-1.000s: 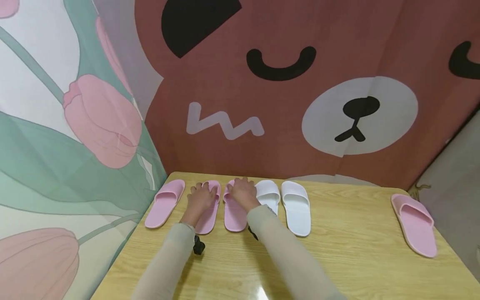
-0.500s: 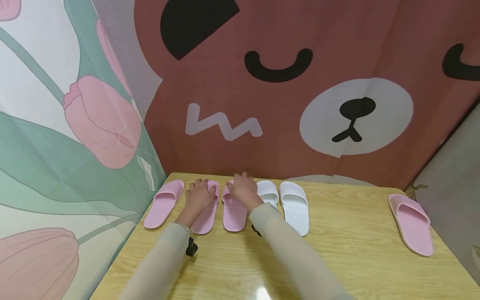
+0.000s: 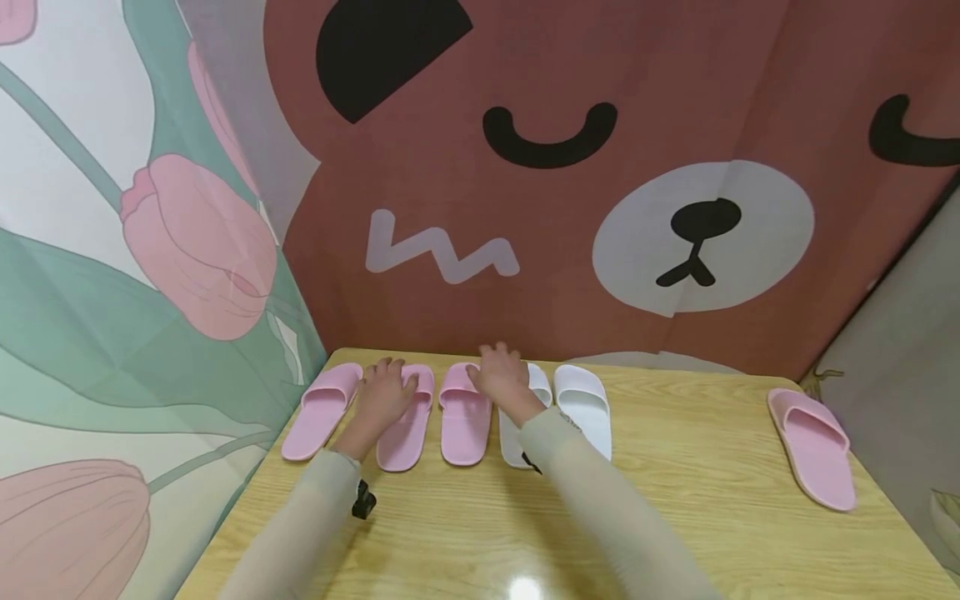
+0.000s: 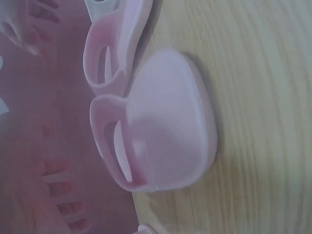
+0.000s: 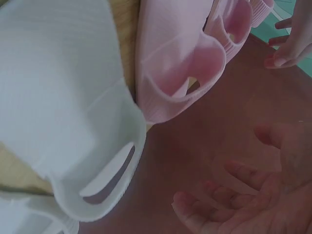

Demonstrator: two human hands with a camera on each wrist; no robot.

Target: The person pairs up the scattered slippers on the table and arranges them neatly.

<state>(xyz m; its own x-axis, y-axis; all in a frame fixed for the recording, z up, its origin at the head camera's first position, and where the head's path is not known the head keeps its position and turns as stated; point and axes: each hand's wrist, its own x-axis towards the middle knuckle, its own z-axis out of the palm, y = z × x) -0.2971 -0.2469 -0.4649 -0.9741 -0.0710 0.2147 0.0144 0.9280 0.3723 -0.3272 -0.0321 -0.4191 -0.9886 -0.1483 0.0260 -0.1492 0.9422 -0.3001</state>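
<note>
A row of slippers lies along the table's back edge, toes to the wall. My left hand [image 3: 384,395] hovers over the second pink slipper [image 3: 403,437], fingers spread and holding nothing. To its left is another pink slipper [image 3: 318,417]. My right hand [image 3: 504,375], also holding nothing, hangs above the gap between a third pink slipper [image 3: 466,429] and a white slipper [image 3: 513,446], which it partly hides. Relaxed fingers [image 5: 219,195], apart from the white slipper, appear in the right wrist view. The left wrist view shows my left fingers [image 4: 63,187] clear of the pink slipper.
Beyond my right hand lies a second white slipper [image 3: 587,408]. One more pink slipper [image 3: 813,454] sits alone near the right end of the wooden table [image 3: 697,475]. Printed cloth walls [image 3: 555,308] rise behind and on the left.
Both hands have lifted off the two middle pink slippers; the left has shifted left and the right has moved right toward the white slipper. The slippers keep their places.
</note>
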